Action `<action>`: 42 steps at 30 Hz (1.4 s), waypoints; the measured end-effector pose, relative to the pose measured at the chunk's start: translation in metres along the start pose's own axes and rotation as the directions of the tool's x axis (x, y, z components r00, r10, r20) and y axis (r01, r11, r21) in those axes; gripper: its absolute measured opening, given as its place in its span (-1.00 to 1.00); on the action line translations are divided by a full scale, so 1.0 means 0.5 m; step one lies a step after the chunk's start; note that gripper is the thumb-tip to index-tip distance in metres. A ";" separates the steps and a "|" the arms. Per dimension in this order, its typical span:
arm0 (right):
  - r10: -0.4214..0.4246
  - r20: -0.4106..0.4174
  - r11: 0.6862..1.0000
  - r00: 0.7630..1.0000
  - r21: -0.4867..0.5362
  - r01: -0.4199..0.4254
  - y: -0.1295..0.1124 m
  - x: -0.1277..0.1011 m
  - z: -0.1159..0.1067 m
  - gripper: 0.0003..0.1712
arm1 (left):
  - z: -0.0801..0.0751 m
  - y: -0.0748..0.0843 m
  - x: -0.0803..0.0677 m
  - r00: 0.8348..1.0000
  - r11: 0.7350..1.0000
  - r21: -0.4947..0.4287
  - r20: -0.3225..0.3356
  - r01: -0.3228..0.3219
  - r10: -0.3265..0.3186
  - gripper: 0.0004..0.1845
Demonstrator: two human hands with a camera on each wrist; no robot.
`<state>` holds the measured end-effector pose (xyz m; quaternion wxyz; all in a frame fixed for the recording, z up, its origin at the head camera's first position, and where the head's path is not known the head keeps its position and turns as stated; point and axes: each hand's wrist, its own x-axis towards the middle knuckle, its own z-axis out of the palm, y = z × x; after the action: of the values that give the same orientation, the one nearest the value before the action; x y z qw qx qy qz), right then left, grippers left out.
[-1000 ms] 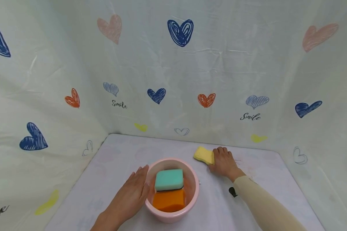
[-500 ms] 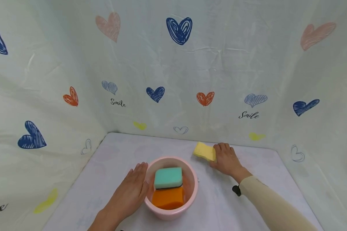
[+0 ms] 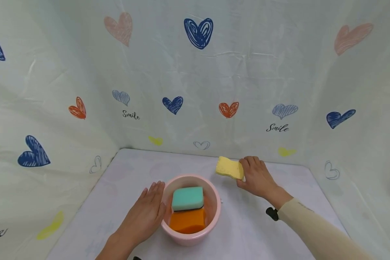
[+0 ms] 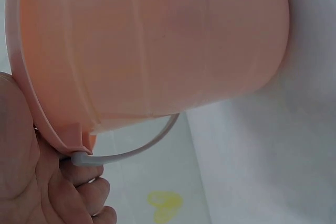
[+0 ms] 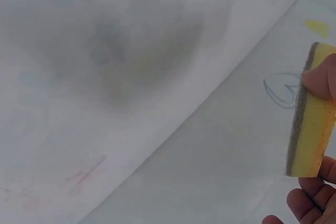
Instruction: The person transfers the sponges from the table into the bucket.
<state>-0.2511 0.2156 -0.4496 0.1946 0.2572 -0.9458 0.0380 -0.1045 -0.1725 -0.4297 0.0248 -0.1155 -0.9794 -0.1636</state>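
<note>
A pink bucket [image 3: 214, 220] stands near the table's front, with a teal sponge [image 3: 187, 198] and an orange sponge [image 3: 187, 220] inside. My left hand [image 3: 147, 213] lies flat with straight fingers against the bucket's left side; in the left wrist view the bucket wall [image 4: 157, 45] and its grey wire handle [image 4: 131, 153] fill the frame beside the fingers [image 4: 79, 192]. My right hand [image 3: 256, 177] grips a yellow sponge [image 3: 229, 168] with a grey scrub layer [image 5: 312, 114], held off the table near the back wall.
The white table [image 3: 123, 180] is closed in on three sides by heart-printed cloth walls [image 3: 195, 90]. A small black object [image 3: 273, 213] lies on the table by my right forearm. Faint red marks [image 5: 84, 171] show on the cloth in the right wrist view.
My right hand has moved the yellow sponge away from the bucket toward the back wall and raised it off the table. My left hand has stayed against the bucket.
</note>
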 end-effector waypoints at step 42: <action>-0.318 0.024 0.920 0.948 0.249 0.302 -0.259 -0.025 -0.109 -0.21 | 0.006 0.002 0.002 1.000 0.998 -0.052 0.005 0.031 -0.031 -0.33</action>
<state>-0.1573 0.1187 -0.4081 0.1351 0.4265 -0.8871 0.1134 -0.1052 -0.1707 -0.4321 0.0173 -0.1011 -0.9766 -0.1891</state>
